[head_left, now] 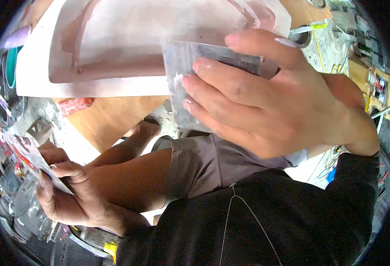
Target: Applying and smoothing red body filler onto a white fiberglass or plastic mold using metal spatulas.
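My right hand grips a thin, grey, roughly square metal spreader with pale smears on it. The fingers lie across its face and the thumb is at its upper edge. Just beyond is a white panel with a raised, rounded shape, coated in patches of pinkish-brown filler. The spreader overlaps the panel's near edge; whether they touch I cannot tell. Lower at the left, my left hand pinches a smaller flat metal plate between thumb and fingers. A bright red streak of paste lies on that plate.
Under the panel is a brown wooden board, with a red crumpled tube near its left edge. A round tin with a pale-handled tool stands at the upper right. Tools and cables clutter both sides.
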Motion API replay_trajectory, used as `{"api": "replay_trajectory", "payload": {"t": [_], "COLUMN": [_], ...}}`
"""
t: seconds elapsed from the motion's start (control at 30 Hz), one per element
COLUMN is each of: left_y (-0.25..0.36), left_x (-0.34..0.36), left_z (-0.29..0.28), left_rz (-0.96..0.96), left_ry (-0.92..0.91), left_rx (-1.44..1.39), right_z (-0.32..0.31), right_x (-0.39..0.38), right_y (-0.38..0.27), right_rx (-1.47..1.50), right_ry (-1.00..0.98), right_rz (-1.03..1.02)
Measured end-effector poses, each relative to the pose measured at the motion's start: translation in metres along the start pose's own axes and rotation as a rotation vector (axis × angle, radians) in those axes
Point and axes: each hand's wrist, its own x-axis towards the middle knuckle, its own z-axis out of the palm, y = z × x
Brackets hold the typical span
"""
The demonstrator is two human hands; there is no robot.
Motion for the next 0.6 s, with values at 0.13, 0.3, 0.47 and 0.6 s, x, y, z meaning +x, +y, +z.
{"api": "replay_trajectory", "payload": {"t": [0.13, 0.3, 0.47, 0.6], "left_y": [0.002, 0.006, 0.014, 0.013], "left_x": [0.002, 0.008, 0.005, 0.006], "left_z": [0.001, 0.008, 0.005, 0.005], "left_rz": [0.018, 0.018, 0.025, 0.059], "left_ry": [0.006, 0.008, 0.025, 0.021], "left_rx": [-0.001, -0.038, -0.026, -0.001], "right_z": [-0.002, -0.045, -0.051, -0.095], "right_x": [-0.005, -0.005, -0.035, -0.033], "right_y": [-0.002, 0.003, 0.004, 0.011], "right_rx": [-0.077, -0.127, -0.15, 0.224], "right_ry": [-0.098, -0.39, -0.291, -0.434], "right_rz": [-0.112, -0.246, -0.244, 0.187]}}
